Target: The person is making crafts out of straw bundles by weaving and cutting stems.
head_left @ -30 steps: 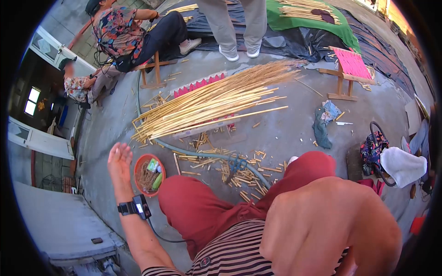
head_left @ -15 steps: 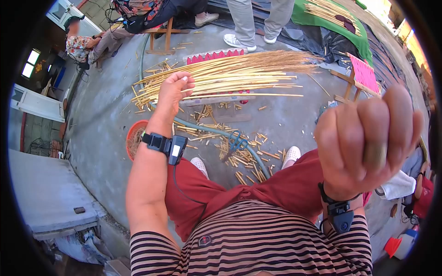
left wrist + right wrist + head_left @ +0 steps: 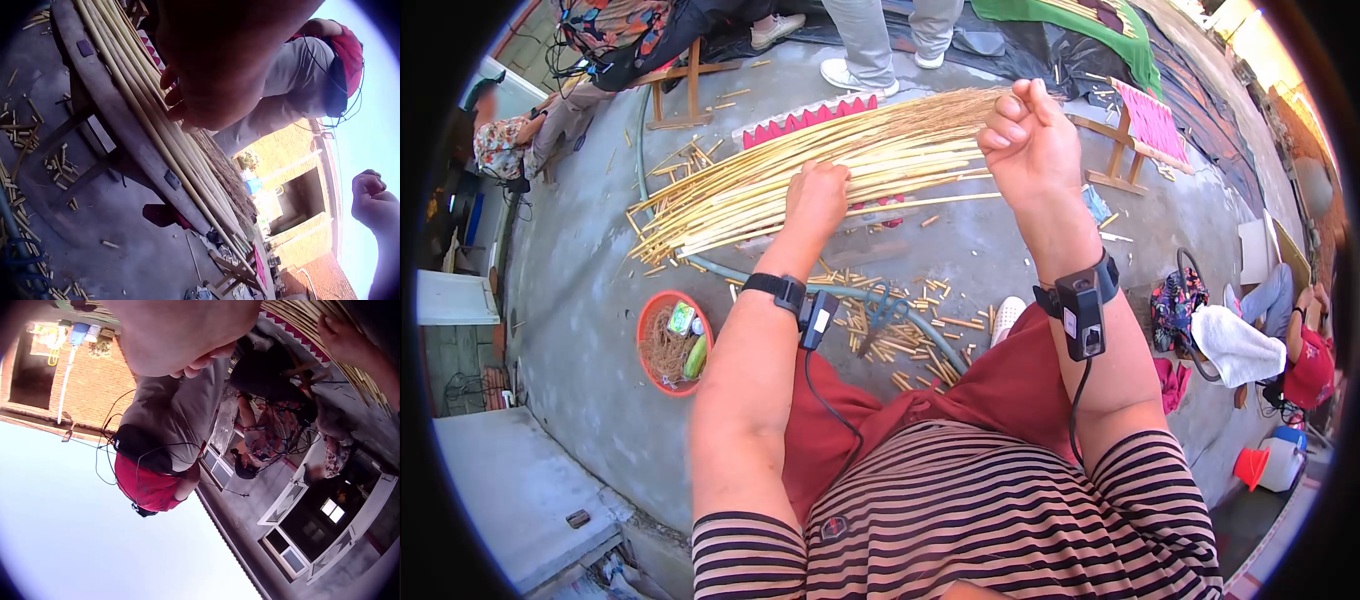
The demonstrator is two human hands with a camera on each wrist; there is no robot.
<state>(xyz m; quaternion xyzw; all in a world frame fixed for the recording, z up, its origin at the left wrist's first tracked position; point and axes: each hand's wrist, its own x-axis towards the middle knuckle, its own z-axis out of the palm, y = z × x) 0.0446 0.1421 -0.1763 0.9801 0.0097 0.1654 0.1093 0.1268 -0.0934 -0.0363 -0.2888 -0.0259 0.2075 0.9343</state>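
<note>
A long bundle of yellow stalks [image 3: 750, 195] with brushy ends lies across a low stand with a pink zigzag edge. The left hand [image 3: 815, 200] is on the stalks near their middle, fingers curled down over them; in the left wrist view its fingertips touch the stalks [image 3: 134, 94]. Above the brushy right end, the right hand [image 3: 1035, 145] is raised with bent fingers and thumb drawn together, and no object shows in it. The right wrist view shows the right hand [image 3: 181, 331] away from the bundle.
Cut stalk pieces [image 3: 890, 350], blue-handled scissors [image 3: 883, 308] and a hose [image 3: 730, 270] lie on the ground nearer the body. An orange basin [image 3: 643, 340] is at left, a pink-topped stool [image 3: 1155, 125] at right. People sit and stand beyond the bundle.
The left hand went from raised with spread fingers to curled on the stalks. From close to the head camera at lower right, the right hand moved forward over the brushy end. The head view shifted.
</note>
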